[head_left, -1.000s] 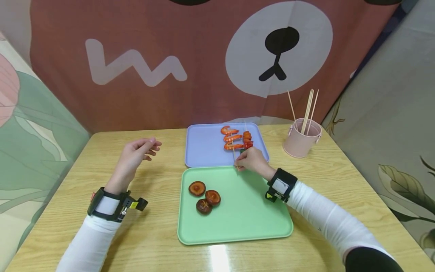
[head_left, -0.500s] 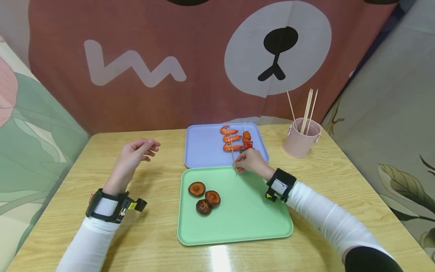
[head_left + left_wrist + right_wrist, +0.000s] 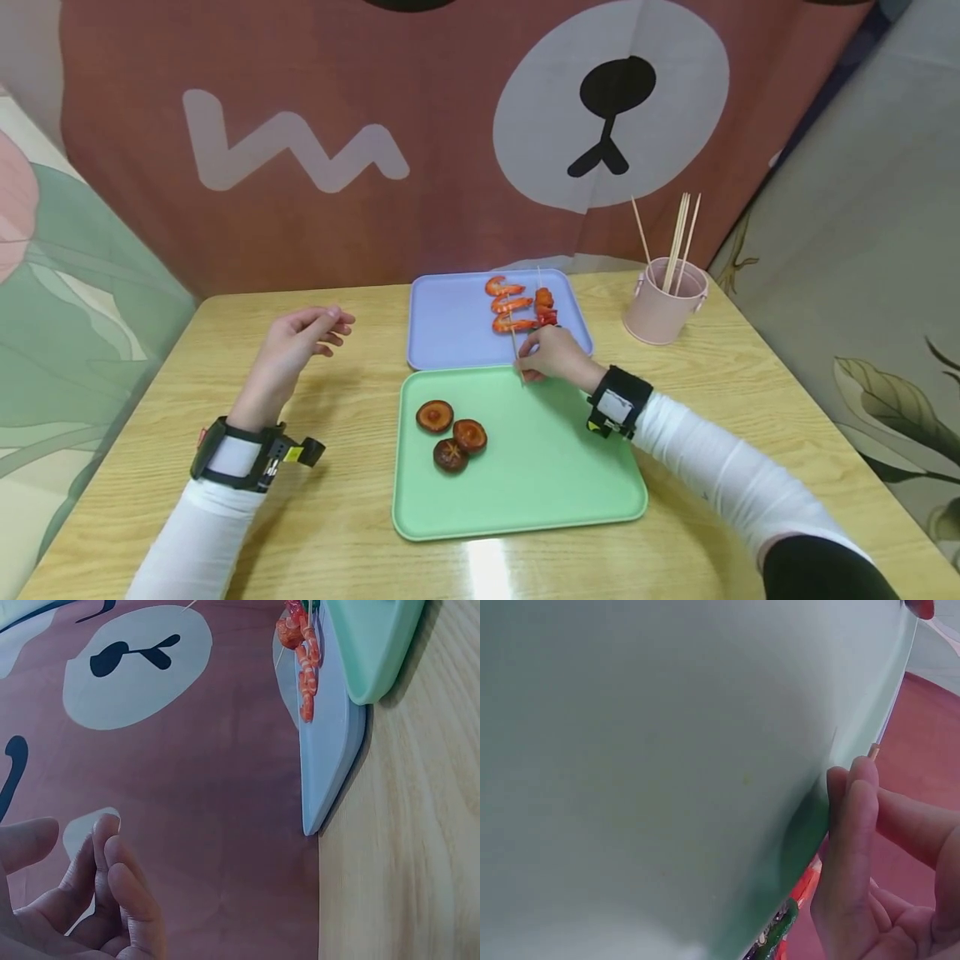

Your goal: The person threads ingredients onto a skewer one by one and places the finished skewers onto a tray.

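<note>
My right hand [image 3: 555, 354] pinches the bare lower end of a shrimp skewer [image 3: 512, 305] between thumb and fingertips. Several orange shrimp are threaded on it, lying on the blue tray [image 3: 446, 321]. In the right wrist view, the stick's tip [image 3: 875, 752] pokes out past the fingers. Just right of the shrimp, a second skewer [image 3: 543, 300] with orange and red pieces is partly covered by that hand. My left hand [image 3: 296, 350] hovers over the table at left, fingers loosely bent, holding nothing; the left wrist view shows its fingers [image 3: 131, 900] apart from any object.
A green tray [image 3: 540, 483] adjoins the blue tray's near edge. On its left side lie three brown mushrooms [image 3: 470, 435]. A pink bucket [image 3: 654, 312] with several wooden sticks [image 3: 678, 242] stands at the back right. A printed cloth [image 3: 450, 217] hangs behind the table.
</note>
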`<action>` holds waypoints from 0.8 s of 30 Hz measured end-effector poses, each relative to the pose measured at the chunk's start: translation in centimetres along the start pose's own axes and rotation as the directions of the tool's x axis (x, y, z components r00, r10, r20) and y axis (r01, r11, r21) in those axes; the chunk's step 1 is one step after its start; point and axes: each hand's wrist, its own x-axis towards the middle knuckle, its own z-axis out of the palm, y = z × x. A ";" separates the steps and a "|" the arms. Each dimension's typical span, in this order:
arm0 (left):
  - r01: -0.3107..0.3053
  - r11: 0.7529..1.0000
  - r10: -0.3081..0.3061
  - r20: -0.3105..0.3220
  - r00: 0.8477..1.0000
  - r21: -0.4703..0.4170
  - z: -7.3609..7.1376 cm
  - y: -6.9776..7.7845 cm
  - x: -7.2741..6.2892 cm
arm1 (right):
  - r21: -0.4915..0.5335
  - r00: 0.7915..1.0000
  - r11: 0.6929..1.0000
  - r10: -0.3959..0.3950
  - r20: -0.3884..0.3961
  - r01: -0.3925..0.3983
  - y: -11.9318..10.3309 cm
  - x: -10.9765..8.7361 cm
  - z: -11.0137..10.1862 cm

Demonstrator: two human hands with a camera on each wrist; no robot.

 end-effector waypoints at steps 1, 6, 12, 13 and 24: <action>0.000 1.000 0.000 0.002 1.000 0.000 0.1 0.0 0.1 | 0.003 1.000 1.000 0.001 0.001 -0.001 0.1 0.0 -0.1; 0.008 1.000 -0.008 0.008 1.000 0.005 0.6 -0.1 0.3 | 0.077 0.999 0.997 0.026 0.029 -0.028 0.3 -0.3 -1.2; 0.015 1.000 -0.015 0.010 1.000 -0.001 1.6 -0.1 1.0 | 0.154 0.995 0.988 -0.018 -0.095 0.033 1.1 -1.4 -5.4; 0.016 1.000 -0.016 0.017 1.000 -0.004 1.9 -0.1 1.2 | 0.173 0.988 0.983 -0.037 -0.152 0.063 1.5 -1.6 -6.2; 0.004 0.998 -0.005 0.008 1.000 0.061 5.1 1.0 3.7 | -0.067 0.646 0.983 -0.164 -0.746 0.172 5.1 -1.2 -12.4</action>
